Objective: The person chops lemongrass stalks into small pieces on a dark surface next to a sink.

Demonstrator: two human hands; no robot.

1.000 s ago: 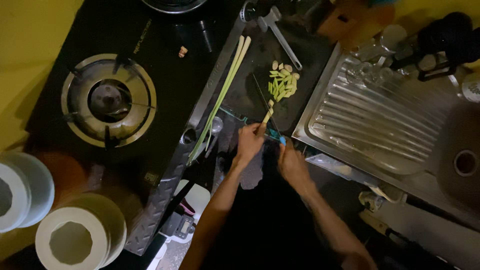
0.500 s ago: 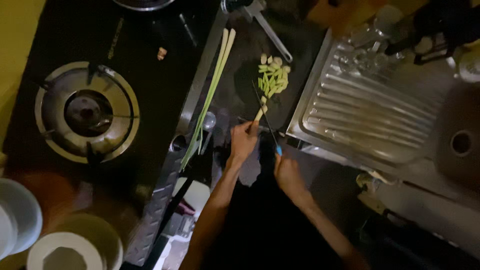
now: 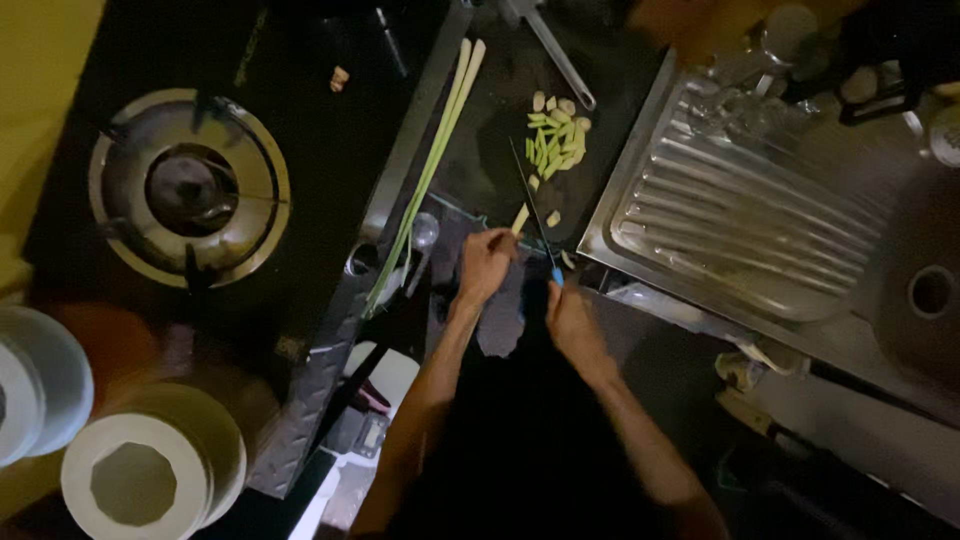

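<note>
**Bare forearms, no sleeves in view**

Both arms enter from the bottom edge and are bare from the elbows down to the hands. The left hand (image 3: 487,262) and the right hand (image 3: 566,318) wear no gloves. No ring, watch or bracelet can be made out in the dim light. Between the arms lies dark shadow; any clothing there cannot be told.

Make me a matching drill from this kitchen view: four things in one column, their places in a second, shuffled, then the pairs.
Things:
1. gas burner
2. long green stalks
3. cut pieces
4. sink drain

Places:
A. far right
B. heaped on the dark board beyond the knife
C. left, on the black hob
D. laid along the board's left edge

Pairs: 1-C, 2-D, 3-B, 4-A
</note>
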